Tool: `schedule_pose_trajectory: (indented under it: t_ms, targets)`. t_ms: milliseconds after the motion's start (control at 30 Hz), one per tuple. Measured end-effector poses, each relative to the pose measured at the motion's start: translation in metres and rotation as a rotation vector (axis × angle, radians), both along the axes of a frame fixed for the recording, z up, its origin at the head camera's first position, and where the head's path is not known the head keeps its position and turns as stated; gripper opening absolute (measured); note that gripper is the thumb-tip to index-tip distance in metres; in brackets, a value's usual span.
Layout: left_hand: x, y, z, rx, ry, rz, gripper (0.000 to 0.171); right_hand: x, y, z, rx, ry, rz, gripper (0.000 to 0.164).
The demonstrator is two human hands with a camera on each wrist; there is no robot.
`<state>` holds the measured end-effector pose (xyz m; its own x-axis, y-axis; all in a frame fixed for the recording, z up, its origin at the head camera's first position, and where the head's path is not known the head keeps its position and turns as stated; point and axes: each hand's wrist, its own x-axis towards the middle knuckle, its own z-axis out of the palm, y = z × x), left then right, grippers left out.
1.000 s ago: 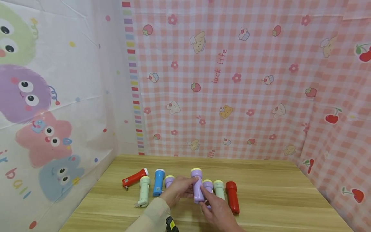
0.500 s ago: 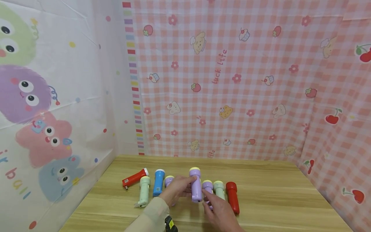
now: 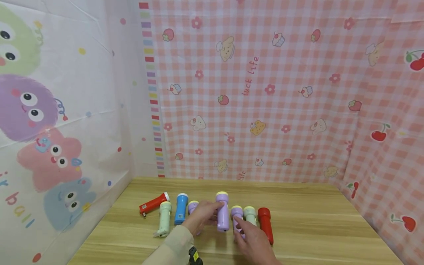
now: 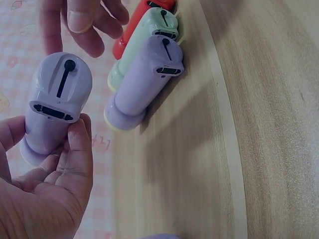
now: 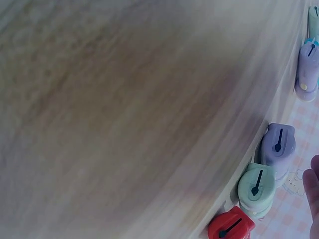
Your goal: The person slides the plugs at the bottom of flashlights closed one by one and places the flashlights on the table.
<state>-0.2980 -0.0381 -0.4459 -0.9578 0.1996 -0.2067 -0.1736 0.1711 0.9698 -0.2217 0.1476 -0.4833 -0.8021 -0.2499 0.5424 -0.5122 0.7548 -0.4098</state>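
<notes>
My left hand [image 3: 200, 217] grips a purple flashlight [image 3: 223, 218] with a yellow rim, raised off the table with its head pointing away from me. In the left wrist view its tail end [image 4: 62, 82] faces the camera, showing a black slot and a small dark port. My right hand [image 3: 254, 239] hovers beside it with loosely bent fingers and holds nothing. Past the right fingertips lies a second purple flashlight [image 3: 237, 211], partly covered by that hand in the head view. A pale green flashlight [image 3: 250, 213] and a red flashlight [image 3: 265, 222] lie to its right.
Left of my hands lie a red flashlight [image 3: 154, 204] with a white rim, a pale green one [image 3: 165, 219], a blue one [image 3: 181, 209] and another purple one [image 3: 193, 206], partly behind my left hand. Patterned cloth [image 3: 258, 92] hangs behind the wooden table [image 3: 314, 221].
My right hand has come away from the held purple flashlight and shifted slightly right. The left hand still holds that flashlight, which has moved a little to the left.
</notes>
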Motion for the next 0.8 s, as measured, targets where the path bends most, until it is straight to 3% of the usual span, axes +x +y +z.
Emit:
schedule_pose_trajectory:
  t_ms: [500,800]
  targets:
    - [0.0011,0.0046,-0.0062,0.037,0.026,-0.001,0.042,-0.0006,0.0042,0.0053,0.057,-0.052,-0.091,0.038]
    - [0.0007,0.0060,-0.0096,0.039,0.038,0.016,0.040,-0.0029,0.0083,0.0076,0.074,-0.010,-0.133,0.033]
